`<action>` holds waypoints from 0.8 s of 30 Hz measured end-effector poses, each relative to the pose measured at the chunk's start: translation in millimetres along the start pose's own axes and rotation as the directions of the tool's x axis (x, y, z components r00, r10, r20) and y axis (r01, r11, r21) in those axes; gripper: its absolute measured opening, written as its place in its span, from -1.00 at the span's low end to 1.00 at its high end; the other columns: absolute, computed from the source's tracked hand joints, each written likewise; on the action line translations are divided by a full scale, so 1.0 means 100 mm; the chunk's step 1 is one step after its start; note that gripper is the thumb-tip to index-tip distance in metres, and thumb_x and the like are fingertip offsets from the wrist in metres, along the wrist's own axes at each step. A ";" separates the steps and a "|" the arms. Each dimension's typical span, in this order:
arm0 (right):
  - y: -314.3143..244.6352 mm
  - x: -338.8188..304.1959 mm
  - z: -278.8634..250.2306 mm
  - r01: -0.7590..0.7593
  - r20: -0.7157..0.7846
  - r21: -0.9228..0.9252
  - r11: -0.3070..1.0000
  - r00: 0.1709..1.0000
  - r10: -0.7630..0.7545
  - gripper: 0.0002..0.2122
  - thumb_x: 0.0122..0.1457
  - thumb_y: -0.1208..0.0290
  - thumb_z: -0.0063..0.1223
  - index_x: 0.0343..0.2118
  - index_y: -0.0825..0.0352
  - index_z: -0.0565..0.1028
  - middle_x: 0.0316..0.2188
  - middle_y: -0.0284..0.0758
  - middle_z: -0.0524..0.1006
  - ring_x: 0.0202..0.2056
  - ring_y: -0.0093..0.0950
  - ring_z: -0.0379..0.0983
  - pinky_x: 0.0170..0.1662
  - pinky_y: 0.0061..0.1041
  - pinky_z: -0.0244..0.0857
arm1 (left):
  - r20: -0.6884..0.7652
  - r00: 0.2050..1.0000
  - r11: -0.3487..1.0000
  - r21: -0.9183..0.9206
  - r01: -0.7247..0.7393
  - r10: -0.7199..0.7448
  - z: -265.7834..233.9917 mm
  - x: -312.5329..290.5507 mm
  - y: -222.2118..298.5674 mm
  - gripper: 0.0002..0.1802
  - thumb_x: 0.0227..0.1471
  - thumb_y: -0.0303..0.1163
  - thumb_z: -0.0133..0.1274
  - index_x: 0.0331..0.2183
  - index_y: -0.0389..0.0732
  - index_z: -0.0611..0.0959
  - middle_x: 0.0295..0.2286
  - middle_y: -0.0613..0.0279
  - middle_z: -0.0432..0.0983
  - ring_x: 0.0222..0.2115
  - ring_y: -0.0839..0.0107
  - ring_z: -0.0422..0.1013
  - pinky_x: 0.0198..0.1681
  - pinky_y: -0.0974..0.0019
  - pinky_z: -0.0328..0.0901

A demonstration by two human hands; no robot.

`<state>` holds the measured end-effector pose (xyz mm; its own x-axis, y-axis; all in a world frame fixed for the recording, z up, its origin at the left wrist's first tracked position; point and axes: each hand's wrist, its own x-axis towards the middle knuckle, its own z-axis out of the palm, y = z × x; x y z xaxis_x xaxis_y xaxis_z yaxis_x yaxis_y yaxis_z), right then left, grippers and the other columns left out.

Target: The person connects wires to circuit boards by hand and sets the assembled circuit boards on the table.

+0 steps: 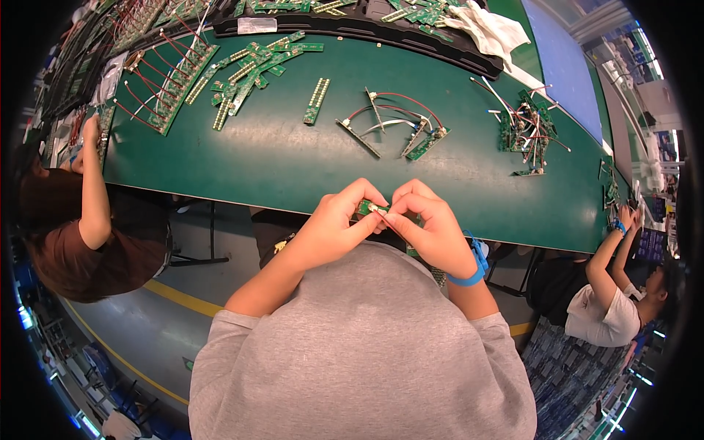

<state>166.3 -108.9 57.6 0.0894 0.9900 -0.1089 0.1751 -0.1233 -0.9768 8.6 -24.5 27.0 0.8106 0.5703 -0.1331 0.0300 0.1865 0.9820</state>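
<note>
At the table's near edge, my left hand [339,222] is closed on a small green circuit board [364,208]. My right hand [427,224] meets it there, its thumb and finger pinching a wire connector [377,209] with a red wire [391,223] against the board. The fingers hide most of the board, so I cannot tell whether the connector is seated. Farther off, in front of my hands, lies a group of boards joined by red and white wires [405,125]. A single strip board [316,101] rests to its left.
Loose strip boards [253,73] are heaped at the far left, beside a wired board panel [176,92]. A tangle of wired boards [528,128] lies to the right. Along the back runs a black tray [352,31] with a white glove [488,31]. Co-workers sit on both sides.
</note>
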 end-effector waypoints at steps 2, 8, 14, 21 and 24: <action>-0.02 -0.02 0.00 0.010 -0.001 -0.013 1.000 1.000 -0.010 -0.92 0.02 0.53 0.05 -0.52 0.42 0.45 -0.41 -0.37 0.34 -0.42 -0.62 0.29 -0.39 -0.66 0.20 | 0.000 1.000 1.000 -0.013 0.007 -0.007 0.00 0.00 0.00 -0.90 -0.03 -0.53 -0.04 -0.38 -0.28 0.40 -0.53 0.24 0.50 -0.47 0.59 0.42 -0.44 0.48 0.29; 0.03 -0.07 -0.09 0.102 -0.117 -0.060 0.993 0.987 -0.109 -0.90 -0.02 0.47 0.12 -0.49 0.37 0.45 -0.38 -0.35 0.34 -0.35 -0.55 0.32 -0.32 -0.60 0.21 | 0.034 0.997 0.990 0.119 -0.075 0.071 0.03 0.12 0.10 -0.89 -0.01 -0.59 -0.05 -0.35 -0.29 0.40 -0.48 0.32 0.41 -0.45 0.63 0.35 -0.44 0.55 0.26; 0.14 -0.10 -0.53 0.069 -0.523 -0.225 0.972 0.833 -0.180 -0.82 -0.01 0.45 0.06 -0.32 0.35 0.43 -0.23 -0.33 0.34 -0.21 -0.50 0.28 -0.20 -0.58 0.16 | -0.226 0.920 0.895 0.391 -0.215 0.320 -0.17 0.63 0.29 -0.57 -0.04 -0.54 -0.02 -0.08 -0.23 0.31 -0.32 0.17 0.42 -0.28 0.42 0.37 -0.21 0.38 0.23; 0.75 -0.21 -1.45 -0.290 -0.712 -0.590 0.754 0.628 -0.314 -0.74 0.00 0.38 0.03 -0.21 0.30 0.42 -0.06 -0.11 0.30 0.03 -0.20 0.18 0.02 -0.32 0.08 | -0.281 0.852 0.241 0.952 0.190 0.441 -0.65 0.70 0.02 -0.43 -0.18 -0.34 0.13 -0.06 -0.16 0.37 -0.04 -0.05 0.19 0.03 0.04 0.07 0.03 0.04 -0.01; 0.97 -0.21 -1.68 -0.409 -0.749 -0.613 0.677 0.574 -0.331 -0.65 0.02 0.39 -0.01 -0.09 0.31 0.33 0.00 -0.08 0.27 0.05 -0.16 0.18 0.06 -0.23 0.00 | -0.300 0.842 0.283 0.941 0.185 0.448 -0.77 0.65 -0.10 -0.52 -0.19 -0.35 0.15 -0.14 -0.19 0.44 -0.13 0.01 0.24 -0.05 0.10 0.14 -0.01 0.10 0.02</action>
<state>346.1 -153.2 -3.4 0.7275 0.5580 0.3993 0.6826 -0.5297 -0.5034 16.1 72.4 -2.2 0.5207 0.8039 0.2874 0.7087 -0.5947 0.3795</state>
